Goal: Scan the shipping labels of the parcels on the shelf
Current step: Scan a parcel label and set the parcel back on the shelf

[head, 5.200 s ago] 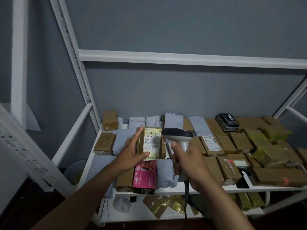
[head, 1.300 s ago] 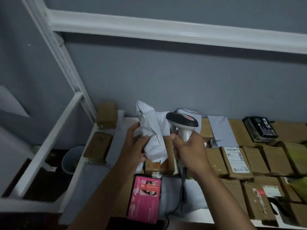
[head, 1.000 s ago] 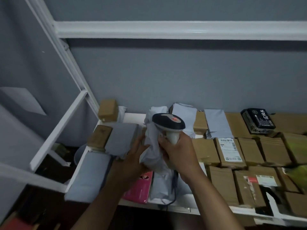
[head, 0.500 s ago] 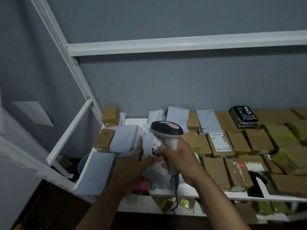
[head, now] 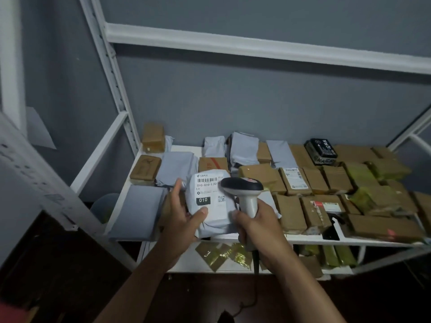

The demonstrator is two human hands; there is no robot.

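A white poly mailer [head: 211, 203] is held tilted up above the front left part of the shelf [head: 310, 238], its shipping label [head: 208, 183] turned toward the camera. For a clean read, the barcode along the label's top is best kept flat and uncreased, and the scanner [head: 245, 194] is best drawn back a little, since its dark head overlaps the label's right edge and appears to sit very close to it. The soft bag is likely to buckle, so steady support from beneath would help.

The left hand [head: 184, 217] is curled round the mailer's left side, thumb pressed on the front face below the black "010" block, fingers behind it. The right hand [head: 258, 226] is wrapped tightly round the scanner's pale handle; whether the trigger is pressed cannot be told. Brown taped cardboard parcels [head: 291, 213] and grey mailers [head: 177, 165] lie packed across the shelf.
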